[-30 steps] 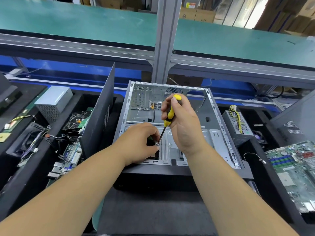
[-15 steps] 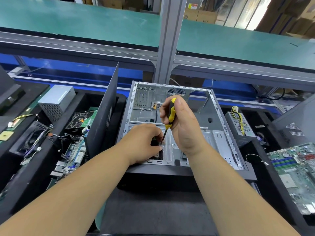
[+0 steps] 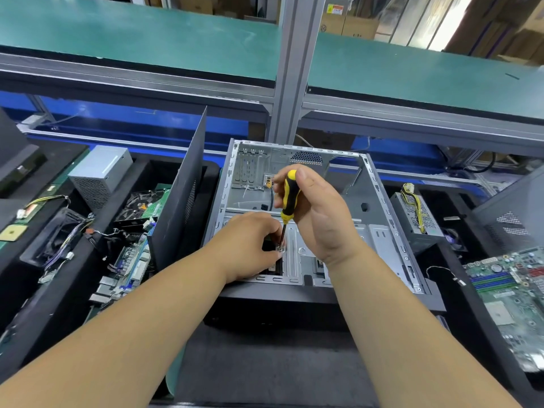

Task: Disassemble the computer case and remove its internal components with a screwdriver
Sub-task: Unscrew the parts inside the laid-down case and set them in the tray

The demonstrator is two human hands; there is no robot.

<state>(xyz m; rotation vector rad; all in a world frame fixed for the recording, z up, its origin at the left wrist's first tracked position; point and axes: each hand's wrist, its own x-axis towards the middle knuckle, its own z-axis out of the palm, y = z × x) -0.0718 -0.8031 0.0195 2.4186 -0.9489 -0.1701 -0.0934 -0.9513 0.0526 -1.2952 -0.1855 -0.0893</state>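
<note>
Yellow-black screwdriver (image 3: pixel 289 198) upright in open computer case (image 3: pixel 379 231).
Your right hand (image 3: pixel 318 213) grips its handle; left hand (image 3: pixel 250 245) pinches at the tip; no legible markings.

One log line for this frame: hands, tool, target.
right hand grips screwdriver | tip on screw in case | left hand fingers at screw

There is one view only, from a wide-angle camera worn on the person's head, looking forward and steeply down over both forearms. It sits close above the open grey metal computer case (image 3: pixel 374 207), which fills the middle of the picture, its open side facing up at the lens. The lens bends straight lines near the edges. Further off, the long green-topped conveyor bench (image 3: pixel 147 33) runs across the top, with the grey aluminium upright post (image 3: pixel 294 69) dead ahead.
</note>
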